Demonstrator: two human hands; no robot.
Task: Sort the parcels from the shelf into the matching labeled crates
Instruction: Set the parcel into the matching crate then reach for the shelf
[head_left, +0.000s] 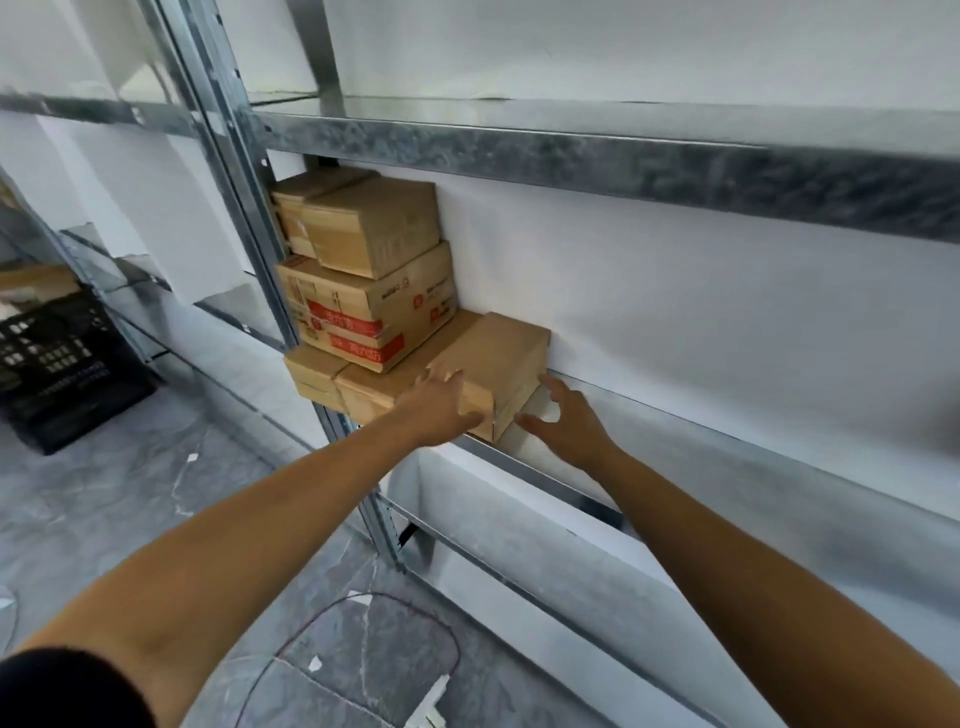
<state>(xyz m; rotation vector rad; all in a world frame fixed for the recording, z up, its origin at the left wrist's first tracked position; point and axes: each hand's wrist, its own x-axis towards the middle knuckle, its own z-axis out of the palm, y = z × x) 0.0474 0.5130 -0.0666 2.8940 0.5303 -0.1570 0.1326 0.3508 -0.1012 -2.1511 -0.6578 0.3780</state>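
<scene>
Several brown cardboard parcels are stacked at the left end of a metal shelf. A plain parcel lies at the right of the stack, near the shelf's front edge. My left hand lies on its left front corner, fingers on top and thumb on the front face. My right hand is spread open just right of it, fingertips near its right side; whether they touch is unclear. A parcel with red tape sits higher in the stack, with smaller parcels on top.
A black plastic crate stands on the grey floor at the far left, beside another shelving unit. A steel upright borders the stack on the left. An upper shelf beam runs overhead. A lower shelf lies below.
</scene>
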